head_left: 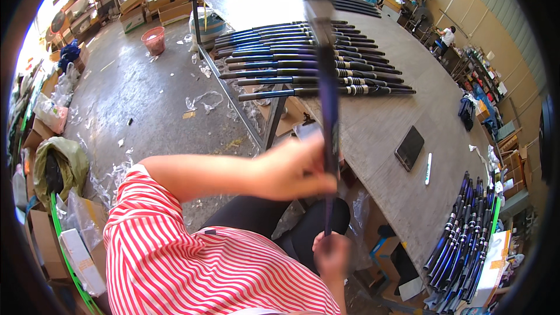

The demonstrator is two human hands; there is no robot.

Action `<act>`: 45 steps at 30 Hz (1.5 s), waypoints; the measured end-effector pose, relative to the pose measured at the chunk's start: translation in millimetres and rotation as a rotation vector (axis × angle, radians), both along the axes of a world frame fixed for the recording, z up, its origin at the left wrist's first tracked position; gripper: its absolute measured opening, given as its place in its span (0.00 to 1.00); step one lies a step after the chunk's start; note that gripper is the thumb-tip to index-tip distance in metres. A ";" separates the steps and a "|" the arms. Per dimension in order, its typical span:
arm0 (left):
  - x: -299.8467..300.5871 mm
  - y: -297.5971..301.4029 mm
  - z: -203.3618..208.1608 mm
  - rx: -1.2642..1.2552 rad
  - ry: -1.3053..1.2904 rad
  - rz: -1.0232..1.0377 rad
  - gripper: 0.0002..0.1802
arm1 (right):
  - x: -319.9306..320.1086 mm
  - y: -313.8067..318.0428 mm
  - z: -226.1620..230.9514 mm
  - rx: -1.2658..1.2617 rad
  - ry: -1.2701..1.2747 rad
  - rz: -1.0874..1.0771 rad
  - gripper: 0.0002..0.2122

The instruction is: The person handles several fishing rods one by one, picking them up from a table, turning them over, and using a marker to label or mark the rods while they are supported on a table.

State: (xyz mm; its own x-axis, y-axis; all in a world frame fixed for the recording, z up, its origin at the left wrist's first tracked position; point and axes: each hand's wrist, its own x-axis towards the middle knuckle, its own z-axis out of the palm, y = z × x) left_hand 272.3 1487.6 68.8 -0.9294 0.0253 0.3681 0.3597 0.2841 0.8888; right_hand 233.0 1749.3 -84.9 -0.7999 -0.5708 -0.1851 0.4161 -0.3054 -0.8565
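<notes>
A dark blue and black fishing rod [328,99] stands nearly upright in front of me, its top part blurred close to the camera. My left hand [294,166] is closed about the rod partway down, its fingers smeared by motion. Lower, near my knees, my right hand [332,256] grips the bottom part of the same rod; the rod's blurred end hides some of those fingers. Beyond the held rod, a row of similar fishing rods [303,76] lies side by side across the table.
On the grey table [379,134] are a black phone [410,147] and a white marker pen [429,168]. More rods [461,233] are bundled at the right. A red basket [153,41] and plastic scraps sit on the floor at left. A person [446,38] is far off at right.
</notes>
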 end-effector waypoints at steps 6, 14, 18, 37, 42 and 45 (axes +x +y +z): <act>-3.8 32.4 -29.9 0.109 -0.077 -0.340 0.26 | -7.6 -14.1 21.7 0.625 0.822 -0.025 0.09; -12.1 -15.8 -26.3 0.355 -0.008 0.005 0.27 | -14.7 43.2 -4.8 0.549 0.694 -0.067 0.05; -21.9 -93.2 18.5 0.852 0.236 0.246 0.32 | -23.1 96.5 -25.7 0.419 0.461 -0.072 0.09; 3.3 -139.4 -6.8 1.654 0.250 -0.014 0.18 | -41.3 138.7 19.0 -0.289 0.146 -0.660 0.28; -7.6 -107.3 -34.2 1.354 0.052 0.122 0.12 | -49.2 132.1 67.3 -0.506 0.254 -0.628 0.28; -3.7 -90.6 -50.4 0.885 -0.301 -0.016 0.17 | -55.3 129.3 89.1 -0.304 0.486 -0.626 0.25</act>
State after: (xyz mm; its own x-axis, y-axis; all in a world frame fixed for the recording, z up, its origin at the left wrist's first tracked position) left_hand 268.6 1397.0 18.4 -0.9907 -0.1361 0.0034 0.0776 -0.5439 0.8356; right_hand 177.7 1878.5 4.2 -0.9358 0.0345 0.3509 -0.2997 -0.6022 -0.7399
